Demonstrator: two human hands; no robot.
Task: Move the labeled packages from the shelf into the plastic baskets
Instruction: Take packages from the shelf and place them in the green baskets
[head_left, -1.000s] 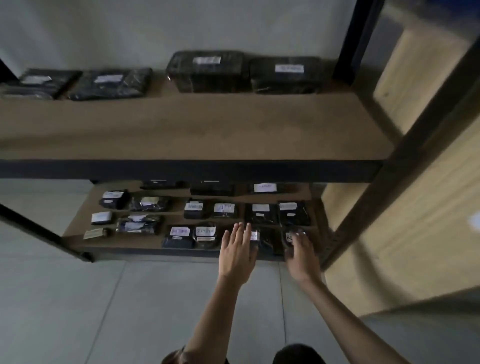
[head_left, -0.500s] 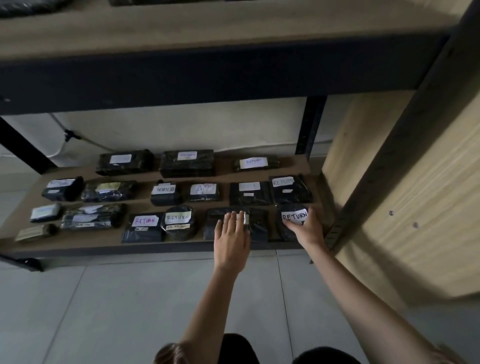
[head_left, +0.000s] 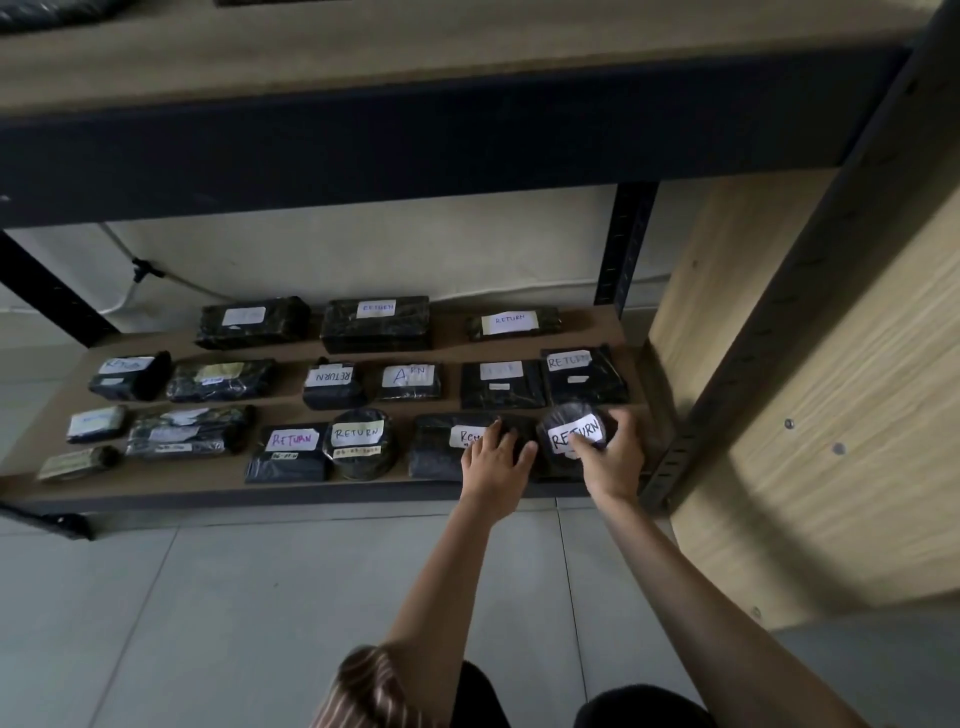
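Packages in black wrap are sitting in three rough rows on the low shelf (head_left: 218, 470), white labels facing up so the sorting word is readable from above. Right hand (head_left: 610, 457) is clamping on the round package (head_left: 574, 434) at the front right corner, thumb on one side and fingers curling round the far rim, label reading "RETURN"; package looks tilted up toward the camera, probably being lifted off. Left hand (head_left: 496, 460) is lying flat on the rectangular package (head_left: 447, 447) just beside it, fingers together and loosely curling over the top, covering part of a label starting "RET"; whether it is actually gripping, cannot tell. Other readable labels: "RETURN" on several, one upside down, one showing "A". Plastic baskets are not in view.
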